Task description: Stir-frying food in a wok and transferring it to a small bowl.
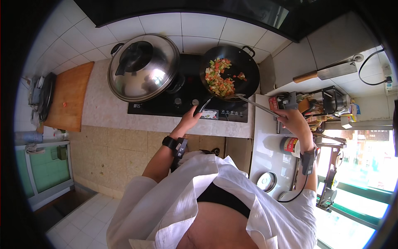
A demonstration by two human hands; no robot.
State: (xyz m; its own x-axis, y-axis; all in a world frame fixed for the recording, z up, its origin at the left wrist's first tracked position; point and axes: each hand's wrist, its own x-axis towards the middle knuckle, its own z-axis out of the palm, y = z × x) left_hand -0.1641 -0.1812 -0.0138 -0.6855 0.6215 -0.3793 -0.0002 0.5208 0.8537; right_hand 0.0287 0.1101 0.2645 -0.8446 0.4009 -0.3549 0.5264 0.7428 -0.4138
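Note:
A black wok (248, 70) stands on the right side of a black glass cooktop (186, 67). Chopped vegetables (220, 76), orange, green and pale, lie along its left and front, with a few bits apart at the right. My left hand (189, 119) grips the wok's black handle (203, 105) in front. In my right hand (292, 122) is the long metal handle of a spatula (259, 106), whose head rests at the wok's front rim beside the vegetables. Left of the wok sits a second pan under a large domed steel lid (143, 81).
A wooden cutting board (70, 98) lies at the counter's left. A cleaver (337, 71) hangs on the right wall above crowded utensils and a rack (329, 99). Along the right counter stand a labelled tub (290, 145) and a round metal dish (266, 181).

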